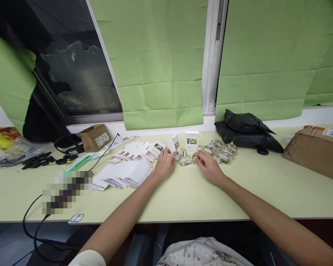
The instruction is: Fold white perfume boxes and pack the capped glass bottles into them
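Note:
My left hand point(165, 163) has its fingers closed at the lower side of a small white printed box point(175, 144), which stands upright with a flap up. My right hand point(210, 166) pinches a clear glass perfume bottle point(194, 159), mostly covered by the fingers. Between the hands, a second perfume bottle point(185, 159) stands on the table, apart from both. Just behind it is another upright white box point(192, 142) with a green picture. Beyond my right hand, several more perfume bottles point(224, 156) with gold-toned tops stand in a cluster.
Flattened white cartons point(137, 151) and folded white sheets point(127, 173) lie left of my hands on the table point(266, 192). Black plastic bags point(245, 131) and a large brown carton point(315, 153) are at right. A small open cardboard box point(96, 138), cables and a power strip point(123, 141) sit at left.

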Motion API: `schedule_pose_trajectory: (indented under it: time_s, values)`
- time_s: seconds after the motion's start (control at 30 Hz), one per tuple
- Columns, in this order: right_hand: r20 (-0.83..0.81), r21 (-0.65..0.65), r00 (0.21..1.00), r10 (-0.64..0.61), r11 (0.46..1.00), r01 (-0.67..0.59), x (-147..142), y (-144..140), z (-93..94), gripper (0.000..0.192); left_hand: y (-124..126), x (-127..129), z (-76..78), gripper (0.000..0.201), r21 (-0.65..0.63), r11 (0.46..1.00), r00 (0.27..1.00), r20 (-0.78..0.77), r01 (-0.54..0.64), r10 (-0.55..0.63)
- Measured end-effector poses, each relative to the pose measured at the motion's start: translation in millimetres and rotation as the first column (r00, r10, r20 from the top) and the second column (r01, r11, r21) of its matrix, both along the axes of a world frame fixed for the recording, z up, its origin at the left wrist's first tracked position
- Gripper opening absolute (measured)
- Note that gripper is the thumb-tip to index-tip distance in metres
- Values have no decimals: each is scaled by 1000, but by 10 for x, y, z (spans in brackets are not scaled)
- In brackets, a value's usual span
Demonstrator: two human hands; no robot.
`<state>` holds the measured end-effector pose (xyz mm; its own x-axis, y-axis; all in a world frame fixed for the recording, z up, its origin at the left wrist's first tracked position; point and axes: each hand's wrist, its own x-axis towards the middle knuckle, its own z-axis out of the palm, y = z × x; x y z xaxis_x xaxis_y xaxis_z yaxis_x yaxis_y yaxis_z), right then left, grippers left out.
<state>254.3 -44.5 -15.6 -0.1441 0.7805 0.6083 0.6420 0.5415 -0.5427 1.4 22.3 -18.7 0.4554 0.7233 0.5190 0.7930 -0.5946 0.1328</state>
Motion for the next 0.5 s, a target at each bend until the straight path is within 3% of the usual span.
schedule_pose_trajectory:
  time_s: [0.33, 0.5]
  values:
    - [33, -41, 999, 5, 999, -4, 10, 12, -34, 28, -99, 72, 11, 39, 55, 995, 987, -133, -80, 86]
    - [16, -77, 996, 84, 994, -82, 7, -17, -12, 37, -216, 120, 55, 42, 44, 993, 967, -227, -107, 114]
